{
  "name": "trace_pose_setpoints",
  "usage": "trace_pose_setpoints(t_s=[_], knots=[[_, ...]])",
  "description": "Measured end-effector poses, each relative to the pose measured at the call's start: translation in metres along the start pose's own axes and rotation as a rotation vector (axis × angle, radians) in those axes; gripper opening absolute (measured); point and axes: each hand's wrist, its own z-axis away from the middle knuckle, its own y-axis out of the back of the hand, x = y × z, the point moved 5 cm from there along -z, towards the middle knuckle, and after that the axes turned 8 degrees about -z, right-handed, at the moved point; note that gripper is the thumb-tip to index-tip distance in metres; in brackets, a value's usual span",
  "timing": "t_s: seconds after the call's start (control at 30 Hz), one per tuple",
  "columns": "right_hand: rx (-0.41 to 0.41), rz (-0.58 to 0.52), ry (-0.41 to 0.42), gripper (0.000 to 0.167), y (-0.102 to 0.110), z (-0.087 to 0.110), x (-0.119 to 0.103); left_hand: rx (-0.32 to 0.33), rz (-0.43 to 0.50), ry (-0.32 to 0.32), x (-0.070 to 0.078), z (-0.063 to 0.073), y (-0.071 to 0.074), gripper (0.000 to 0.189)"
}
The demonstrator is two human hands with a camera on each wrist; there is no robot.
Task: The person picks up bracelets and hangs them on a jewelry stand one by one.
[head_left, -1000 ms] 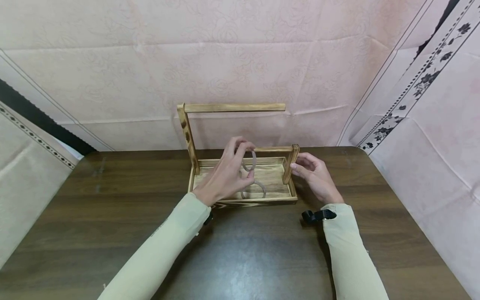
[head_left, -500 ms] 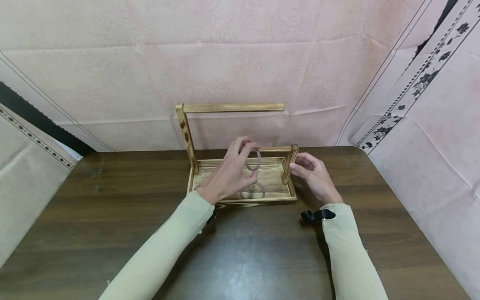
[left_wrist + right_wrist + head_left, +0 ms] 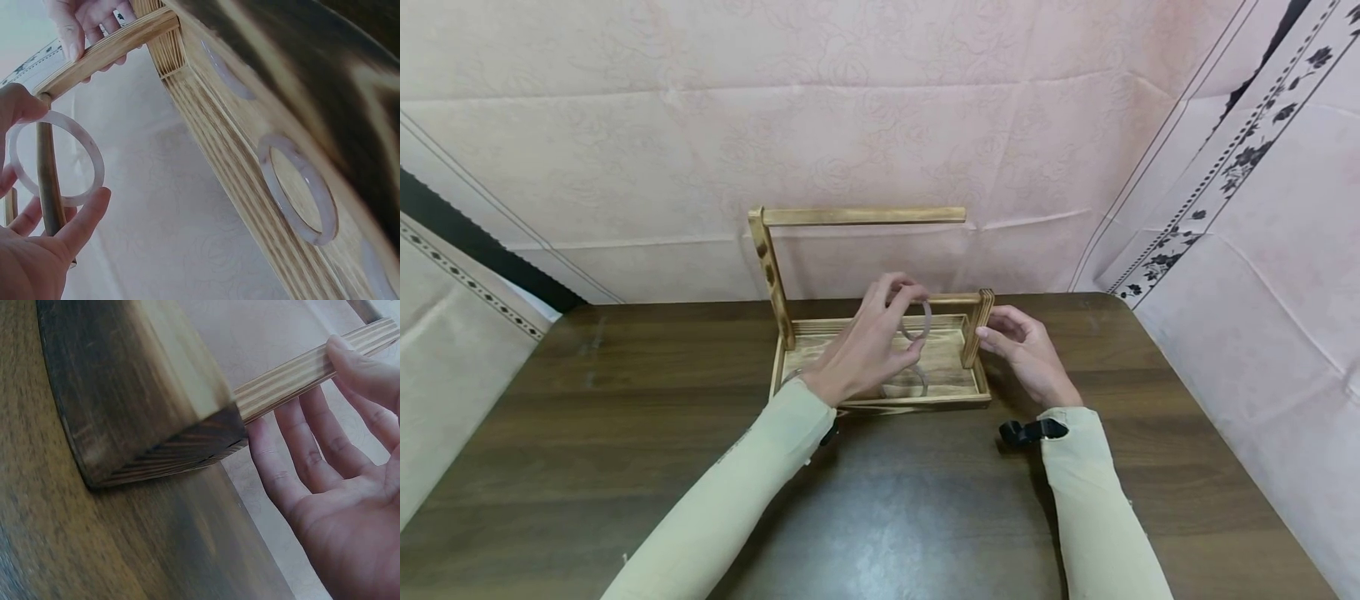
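Roughly midway along the back edge of the tabletop [image 3: 647, 417] stood a wooden rack, its left post [image 3: 771, 279] bearing an upper bar [image 3: 857, 217]. Next came the left hand [image 3: 872, 346], pinching a pale bangle [image 3: 98, 165] above the tray [image 3: 917, 407], where other bangles [image 3: 319, 192] lay. The lower bar [image 3: 958, 298] apparently ran through the pinched one; good handling, I judged, meant keeping that ring square to the bar with a light grip, so it would not scrape. Rightmost, the right hand [image 3: 1033, 362] held the right post [image 3: 976, 329] between thumb and fingers, a brace worth keeping firm lest the rack slide.
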Motion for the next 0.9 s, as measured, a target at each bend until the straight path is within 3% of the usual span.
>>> trace_pose_setpoints(t_s=[0.9], knots=[[-0.005, -0.036, 0.016, 0.029, 0.000, 0.000, 0.000, -0.038, 0.009, -0.010, 0.009, -0.011, -0.011, 0.054]])
